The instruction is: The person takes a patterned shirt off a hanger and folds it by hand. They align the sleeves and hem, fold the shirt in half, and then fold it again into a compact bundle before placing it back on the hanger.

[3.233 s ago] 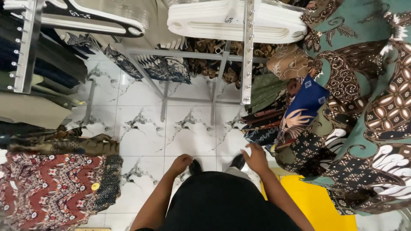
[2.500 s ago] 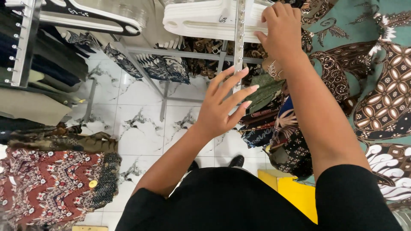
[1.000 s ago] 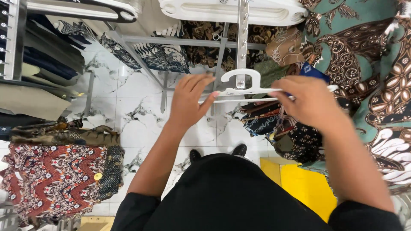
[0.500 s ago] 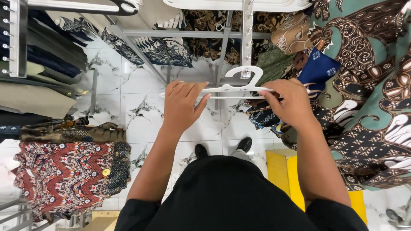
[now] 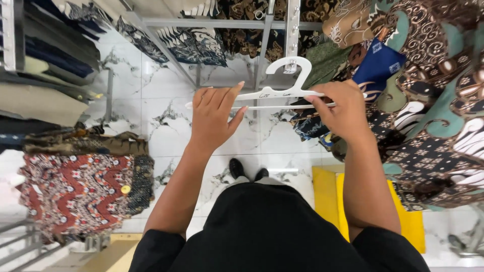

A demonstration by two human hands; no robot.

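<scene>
A white plastic hanger (image 5: 276, 92) is held level in front of me, hook pointing up. My left hand (image 5: 213, 117) grips its left end, fingers wrapped over the bar. My right hand (image 5: 343, 111) grips its right end. The hanger is bare, with no garment on it. Patterned batik cloth in teal, brown and blue (image 5: 428, 85) hangs just to the right of my right hand.
A grey metal clothes rack (image 5: 262, 45) stands ahead over white marble floor tiles (image 5: 166, 116). Folded garments on shelves (image 5: 45, 75) and red patterned cloth (image 5: 75, 191) fill the left. A yellow block (image 5: 327, 196) lies on the floor at right.
My right hand reached up to the stack of white hangers, took one down, and both hands now hold it lower and nearer to me.
</scene>
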